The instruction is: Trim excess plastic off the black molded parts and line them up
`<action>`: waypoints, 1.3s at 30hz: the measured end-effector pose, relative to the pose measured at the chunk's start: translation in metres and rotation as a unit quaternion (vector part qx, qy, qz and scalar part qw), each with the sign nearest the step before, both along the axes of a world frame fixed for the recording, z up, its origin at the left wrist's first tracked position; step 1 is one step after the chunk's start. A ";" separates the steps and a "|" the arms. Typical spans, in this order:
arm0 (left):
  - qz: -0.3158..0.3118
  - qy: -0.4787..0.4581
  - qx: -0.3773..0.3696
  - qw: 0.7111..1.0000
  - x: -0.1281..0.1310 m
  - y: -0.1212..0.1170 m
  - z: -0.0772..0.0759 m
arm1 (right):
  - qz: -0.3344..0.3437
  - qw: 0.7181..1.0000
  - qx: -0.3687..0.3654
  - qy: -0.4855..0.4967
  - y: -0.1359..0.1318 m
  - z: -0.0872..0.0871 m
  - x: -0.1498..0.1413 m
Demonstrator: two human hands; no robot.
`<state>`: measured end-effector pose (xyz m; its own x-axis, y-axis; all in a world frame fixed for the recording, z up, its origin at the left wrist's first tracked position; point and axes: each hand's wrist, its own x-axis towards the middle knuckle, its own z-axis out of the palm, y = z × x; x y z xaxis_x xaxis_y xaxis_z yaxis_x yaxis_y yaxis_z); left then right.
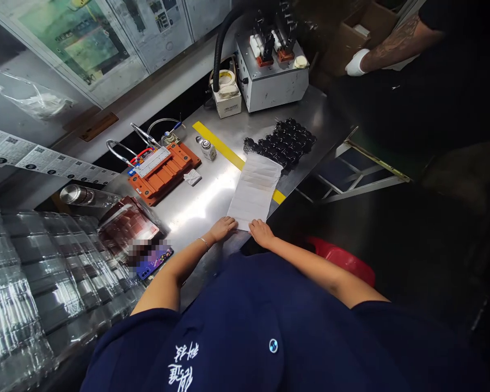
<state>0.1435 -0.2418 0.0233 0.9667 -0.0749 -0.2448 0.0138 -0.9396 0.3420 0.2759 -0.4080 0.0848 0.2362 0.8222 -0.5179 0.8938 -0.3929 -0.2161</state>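
Note:
A white ribbed sheet [256, 188] lies on the steel table [212, 190], reaching from the near edge toward a cluster of small black parts [283, 142]. My left hand [222, 227] rests at the sheet's near left corner, fingers curled on its edge. My right hand [261, 232] sits at the near right corner, fingers bent down onto the sheet. Both hands touch the sheet at the table's front edge. A yellow tape line [224, 149] runs under the sheet.
An orange fixture with wires [163, 171] stands left of the sheet. A grey machine box [271, 76] sits at the back. Stacked clear trays [32, 277] fill the left. A phone [155, 261] lies nearby. Another person's gloved hand [357, 62] is at the far right.

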 end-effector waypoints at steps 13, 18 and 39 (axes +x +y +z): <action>-0.017 0.036 -0.002 0.999 0.024 0.018 0.005 | -0.051 0.998 -0.020 0.013 0.004 -0.005 0.014; -0.011 0.032 0.007 0.999 0.032 0.022 0.006 | -0.056 0.998 -0.005 -0.005 0.006 -0.007 0.016; 0.123 0.003 -0.004 0.992 0.033 0.002 -0.004 | -0.152 0.988 0.020 -0.010 0.006 -0.020 0.047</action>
<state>0.1769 -0.2402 0.0189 0.9546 0.1615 -0.2502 0.2445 -0.9046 0.3491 0.3227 -0.4016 0.0652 0.4857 0.7313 -0.4788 0.7398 -0.6357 -0.2206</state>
